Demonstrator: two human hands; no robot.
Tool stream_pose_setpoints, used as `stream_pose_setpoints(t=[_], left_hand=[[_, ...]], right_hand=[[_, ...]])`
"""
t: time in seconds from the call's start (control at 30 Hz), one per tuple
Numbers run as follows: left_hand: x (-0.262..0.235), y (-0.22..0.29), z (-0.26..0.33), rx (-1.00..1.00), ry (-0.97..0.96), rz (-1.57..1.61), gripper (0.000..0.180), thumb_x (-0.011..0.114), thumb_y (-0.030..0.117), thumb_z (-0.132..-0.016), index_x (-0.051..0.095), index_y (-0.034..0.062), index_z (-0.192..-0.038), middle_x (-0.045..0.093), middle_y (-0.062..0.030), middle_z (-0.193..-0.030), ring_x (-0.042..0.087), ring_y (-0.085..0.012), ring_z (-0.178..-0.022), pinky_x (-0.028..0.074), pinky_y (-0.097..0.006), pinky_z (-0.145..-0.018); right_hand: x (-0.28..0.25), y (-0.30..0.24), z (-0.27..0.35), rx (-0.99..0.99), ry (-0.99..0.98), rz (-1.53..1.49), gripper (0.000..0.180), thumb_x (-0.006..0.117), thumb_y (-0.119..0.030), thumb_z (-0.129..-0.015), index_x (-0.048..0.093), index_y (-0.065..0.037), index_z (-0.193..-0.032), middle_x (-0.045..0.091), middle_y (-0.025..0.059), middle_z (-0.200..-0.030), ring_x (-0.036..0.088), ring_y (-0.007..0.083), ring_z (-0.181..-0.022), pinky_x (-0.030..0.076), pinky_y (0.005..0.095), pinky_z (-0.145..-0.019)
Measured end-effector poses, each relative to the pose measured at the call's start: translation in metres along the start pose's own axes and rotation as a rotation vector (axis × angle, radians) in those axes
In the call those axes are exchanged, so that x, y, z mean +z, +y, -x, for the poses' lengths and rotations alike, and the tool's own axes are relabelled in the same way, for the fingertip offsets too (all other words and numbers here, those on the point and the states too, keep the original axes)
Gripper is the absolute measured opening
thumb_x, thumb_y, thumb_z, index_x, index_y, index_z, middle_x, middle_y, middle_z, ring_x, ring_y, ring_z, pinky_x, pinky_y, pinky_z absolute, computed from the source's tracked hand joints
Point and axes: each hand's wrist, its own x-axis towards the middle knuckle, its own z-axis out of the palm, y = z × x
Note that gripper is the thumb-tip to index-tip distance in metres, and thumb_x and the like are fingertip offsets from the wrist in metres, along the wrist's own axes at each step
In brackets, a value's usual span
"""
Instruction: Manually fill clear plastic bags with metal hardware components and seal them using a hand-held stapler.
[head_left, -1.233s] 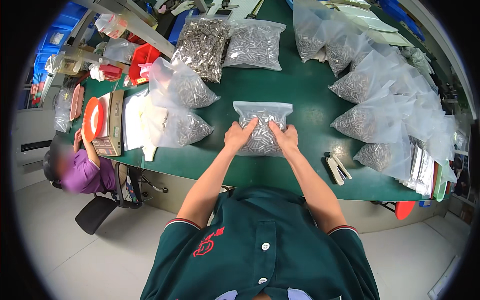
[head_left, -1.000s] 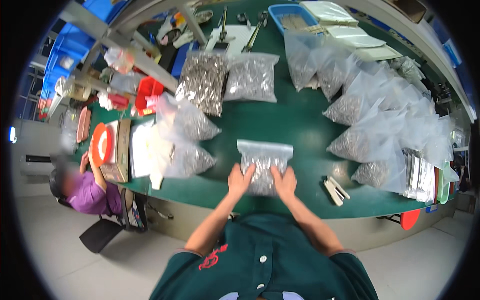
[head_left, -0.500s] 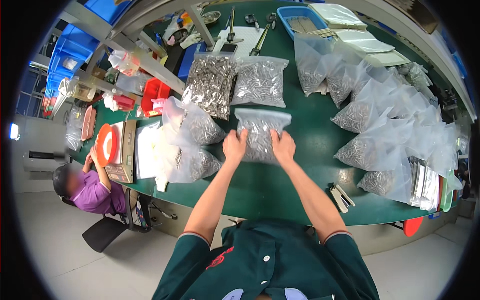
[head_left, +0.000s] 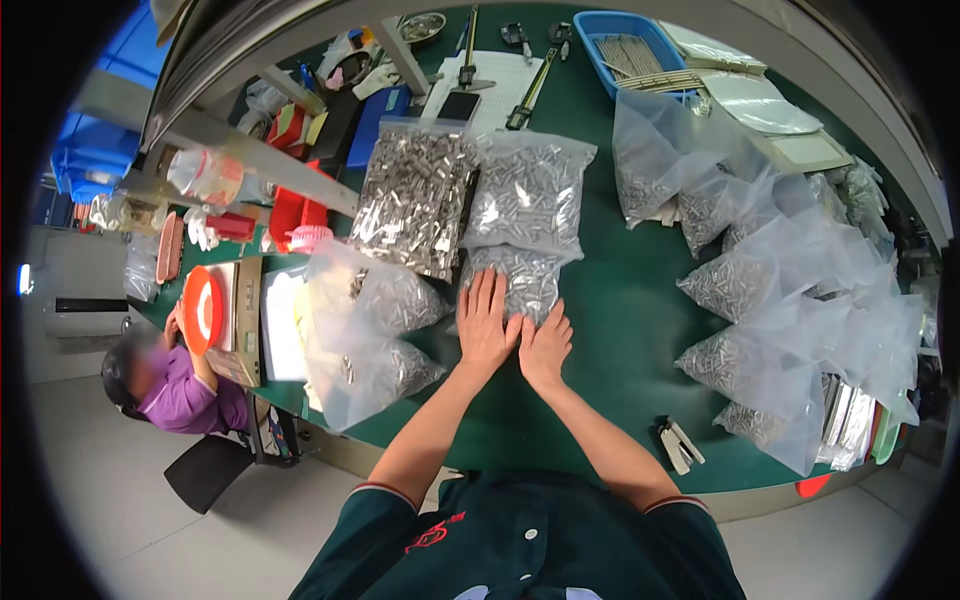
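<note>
A clear plastic bag of small metal cylinders [head_left: 530, 282] lies flat in front of me. My left hand [head_left: 486, 325] rests palm down on its left part, fingers stretched out. My right hand [head_left: 545, 348] presses at its near right edge, fingers extended and the thumb close to my left thumb. The top of this bag meets the lower edge of a second flat bag of metal pins [head_left: 528, 190]. To the left of that lies a bag of shinier, larger metal pieces [head_left: 415, 195].
Open bags of metal parts [head_left: 405, 300] stand at left, near a scale [head_left: 238, 350] bearing an orange-red bowl [head_left: 203, 310]. More filled bags [head_left: 735, 285] crowd the right. A stapler [head_left: 680, 445] lies near the front edge. Behind are calipers [head_left: 530, 90] and a blue tray [head_left: 655, 85]. Someone in purple [head_left: 195, 390] sits at left.
The bag has moved away from me, up against the flat bag behind it. My hands have gone from gripping its sides to lying on its near part, closer together.
</note>
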Motion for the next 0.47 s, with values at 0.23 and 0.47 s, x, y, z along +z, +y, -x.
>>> stream_pose_setpoints(t=[0.23,0.47], left_hand=[[0.007,-0.007,-0.003,0.030,0.026,-0.013,0.065,0.056,0.033,-0.076,0.039,0.0021,-0.131,0.036,-0.0169,-0.137,0.032,-0.0356,-0.128,0.024,-0.051,-0.103],[0.000,-0.007,-0.001,0.004,-0.016,-0.021,0.061,0.051,0.031,-0.080,0.037,0.0029,-0.132,0.035,-0.0159,-0.139,0.029,-0.0358,-0.129,0.020,-0.049,-0.106]], right_hand=[[-0.004,0.010,-0.008,-0.121,0.057,-0.140,0.070,0.055,-0.035,-0.084,0.026,0.006,-0.133,0.045,0.0237,-0.115,0.043,0.0399,-0.105,0.035,0.0523,-0.085],[-0.149,-0.046,-0.087,-0.321,0.221,-0.399,0.062,0.065,-0.017,-0.077,0.037,0.005,-0.128,0.055,0.0112,-0.096,0.053,0.0267,-0.090,0.038,0.0411,-0.078]])
